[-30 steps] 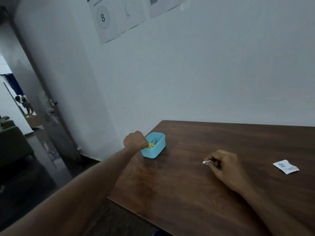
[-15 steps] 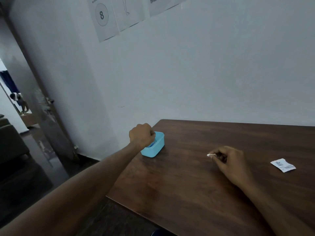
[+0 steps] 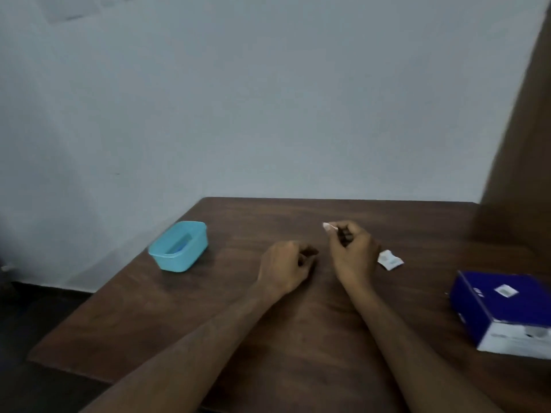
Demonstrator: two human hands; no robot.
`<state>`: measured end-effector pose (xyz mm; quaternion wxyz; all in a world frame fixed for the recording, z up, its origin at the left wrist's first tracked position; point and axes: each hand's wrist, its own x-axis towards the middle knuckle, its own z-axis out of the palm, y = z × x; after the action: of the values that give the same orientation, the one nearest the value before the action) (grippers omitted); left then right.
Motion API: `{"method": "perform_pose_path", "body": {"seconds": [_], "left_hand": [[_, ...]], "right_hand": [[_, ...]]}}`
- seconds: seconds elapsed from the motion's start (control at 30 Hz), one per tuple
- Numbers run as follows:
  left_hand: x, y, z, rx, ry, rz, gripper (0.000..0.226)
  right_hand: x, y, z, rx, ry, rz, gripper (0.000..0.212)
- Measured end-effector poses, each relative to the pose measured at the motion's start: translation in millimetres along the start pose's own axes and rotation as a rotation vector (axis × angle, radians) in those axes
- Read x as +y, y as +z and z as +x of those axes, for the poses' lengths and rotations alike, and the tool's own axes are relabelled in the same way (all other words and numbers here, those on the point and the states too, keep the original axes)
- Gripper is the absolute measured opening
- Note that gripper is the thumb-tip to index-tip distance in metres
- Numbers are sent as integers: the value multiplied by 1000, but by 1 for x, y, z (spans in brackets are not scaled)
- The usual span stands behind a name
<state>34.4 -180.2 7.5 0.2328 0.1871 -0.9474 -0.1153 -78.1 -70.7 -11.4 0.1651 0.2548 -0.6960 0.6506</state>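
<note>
Away from the light-blue plastic tub [image 3: 179, 245] swings the left hand [image 3: 286, 263], fingers curled, contents impossible to tell, just beside the right hand [image 3: 351, 251] pinching a small white wad [image 3: 328, 226] over the brown wooden table [image 3: 298, 338], so best keep that pinch firm and meet fingertips slowly.
</note>
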Motion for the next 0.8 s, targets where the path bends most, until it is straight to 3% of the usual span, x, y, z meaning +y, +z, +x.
{"method": "perform_pose_path", "body": {"seconds": [0.37, 0.6, 0.8], "left_hand": [[83, 70, 53, -70, 20, -94, 21], [83, 86, 57, -53, 54, -98, 39], [73, 91, 68, -46, -41, -195, 36]], "right_hand": [[19, -36, 30, 333, -16, -12, 15], [36, -55, 46, 515, 43, -18, 16], [43, -59, 53, 572, 105, -29, 16]]}}
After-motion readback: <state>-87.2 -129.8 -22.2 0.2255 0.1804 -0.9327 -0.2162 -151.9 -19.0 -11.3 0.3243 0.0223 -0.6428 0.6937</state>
